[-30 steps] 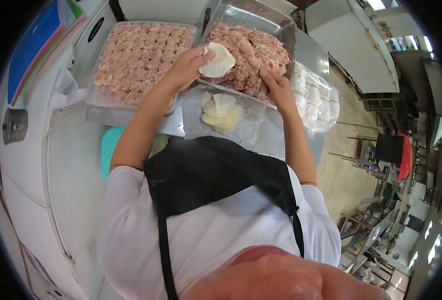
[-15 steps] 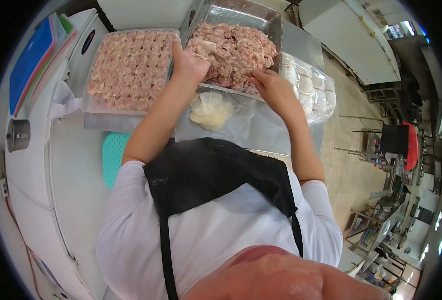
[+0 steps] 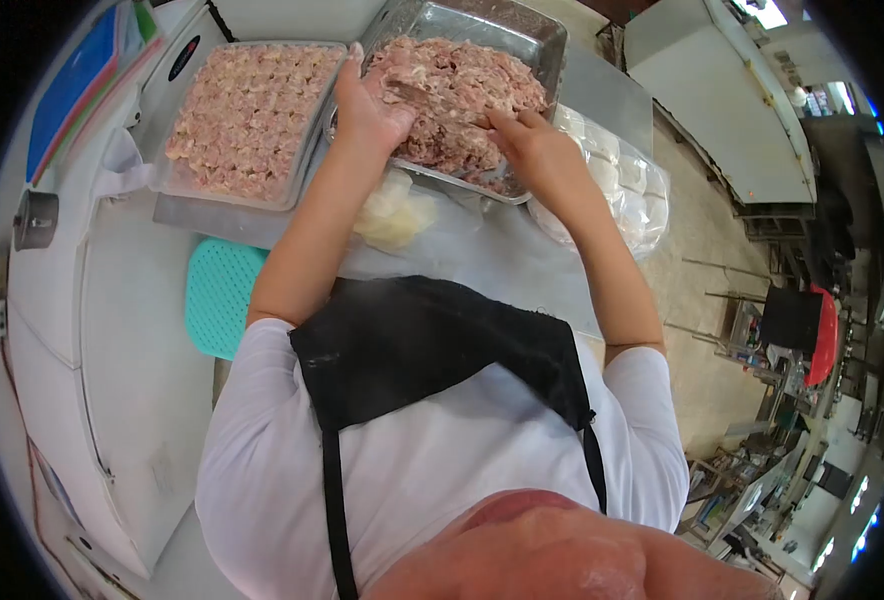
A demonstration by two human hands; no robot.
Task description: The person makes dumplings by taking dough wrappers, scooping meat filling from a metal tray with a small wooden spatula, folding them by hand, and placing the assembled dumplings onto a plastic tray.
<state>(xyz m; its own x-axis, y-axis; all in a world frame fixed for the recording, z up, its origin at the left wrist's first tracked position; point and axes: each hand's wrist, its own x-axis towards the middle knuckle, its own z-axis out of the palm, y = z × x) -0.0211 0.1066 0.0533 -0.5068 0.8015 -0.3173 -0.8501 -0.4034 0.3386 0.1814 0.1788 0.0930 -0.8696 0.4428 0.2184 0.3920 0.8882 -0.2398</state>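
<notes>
My left hand (image 3: 374, 112) is cupped, palm up and thumb raised, over the left side of a metal tray (image 3: 552, 60) of minced meat (image 3: 462, 75). It holds a round wrapper, now mostly hidden under meat. My right hand (image 3: 542, 150), above the tray's near right part, is closed on a thin tool (image 3: 432, 100) whose tip reaches the meat at my left palm. A loose pile of pale wrappers (image 3: 394, 212) lies on the plastic sheet below my left wrist. Left of the metal tray, a clear container (image 3: 287, 203) holds rows of filled pieces (image 3: 247, 115).
A clear bag of white rounded pieces (image 3: 637, 190) sits right of the tray on the metal table (image 3: 612, 90). A turquoise perforated item (image 3: 224, 300) is at the lower left, beside a white appliance (image 3: 147, 350). Racks and a red-and-black object (image 3: 807, 325) stand far right.
My left hand has turned palm up and moved left, and meat now covers the wrapper that showed white. The tool in my right hand has come over to the left palm.
</notes>
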